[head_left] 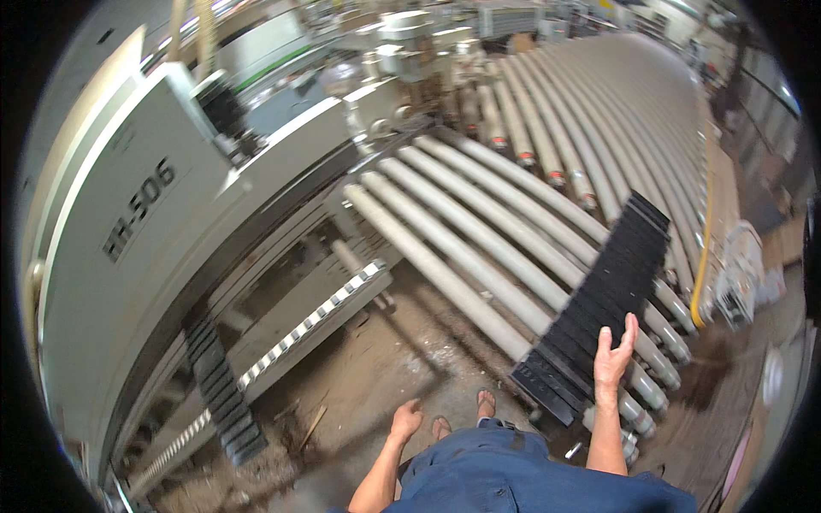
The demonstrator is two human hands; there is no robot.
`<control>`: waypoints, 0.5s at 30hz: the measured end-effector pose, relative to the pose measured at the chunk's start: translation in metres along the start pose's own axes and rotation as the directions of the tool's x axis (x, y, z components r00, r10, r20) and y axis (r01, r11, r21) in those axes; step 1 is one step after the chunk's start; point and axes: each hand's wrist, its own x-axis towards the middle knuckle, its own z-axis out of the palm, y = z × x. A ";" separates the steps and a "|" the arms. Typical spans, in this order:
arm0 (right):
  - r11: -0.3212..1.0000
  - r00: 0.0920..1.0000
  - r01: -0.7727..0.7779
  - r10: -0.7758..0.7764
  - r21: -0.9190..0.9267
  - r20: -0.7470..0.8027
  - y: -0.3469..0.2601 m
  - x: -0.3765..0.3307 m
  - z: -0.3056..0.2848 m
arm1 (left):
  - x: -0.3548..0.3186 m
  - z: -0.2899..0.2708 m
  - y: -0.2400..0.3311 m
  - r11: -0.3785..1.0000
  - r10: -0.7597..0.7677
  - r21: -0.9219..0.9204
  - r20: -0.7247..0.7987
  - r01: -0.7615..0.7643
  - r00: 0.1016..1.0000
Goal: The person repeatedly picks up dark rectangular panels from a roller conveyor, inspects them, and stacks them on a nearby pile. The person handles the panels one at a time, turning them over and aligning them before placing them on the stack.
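Head view is showing the person standing at the near end of a roller conveyor (479, 231), its pale rollers running away toward a large grey machine (128, 256). A long black ribbed panel (599, 299) is lying lengthwise across the rollers, its near end overhanging the last roller just ahead of the body. The right hand (614, 352) is reaching up with fingers spread and open, palm turned toward the panel's near right edge; it seems to be touching or almost touching that edge, though contact is hard to confirm. The left hand (404, 421) is hanging low over the dusty floor (376, 368), loosely curled and holding nothing.

Judging from this, handling the panel well is calling for a flat palm against the edge rather than a fingertip pinch, since the piece is long and could skew on the rollers. Bringing the left hand up to the opposite edge would be steadying it. Feet in open sandals (462, 415) are standing close beneath the overhang, so keeping the toes back is mattering.
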 end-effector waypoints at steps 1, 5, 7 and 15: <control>0.998 1.000 0.006 -0.007 0.066 0.019 -0.007 0.007 0.008 | -0.004 0.003 -0.016 0.918 -0.271 -0.299 0.010 0.261 0.963; 0.971 0.987 -0.050 0.012 0.233 0.162 -0.029 0.016 0.044 | -0.057 0.000 -0.066 0.586 -0.696 -0.686 -0.153 0.432 0.701; 0.959 0.968 -0.055 -0.017 0.277 0.252 -0.035 0.017 0.063 | -0.081 0.010 -0.081 0.519 -0.792 -0.724 -0.209 0.454 0.574; 0.841 0.822 -0.220 -0.112 0.493 0.558 -0.084 0.008 0.147 | -0.147 0.073 -0.075 0.132 -0.762 -0.976 0.013 0.175 0.647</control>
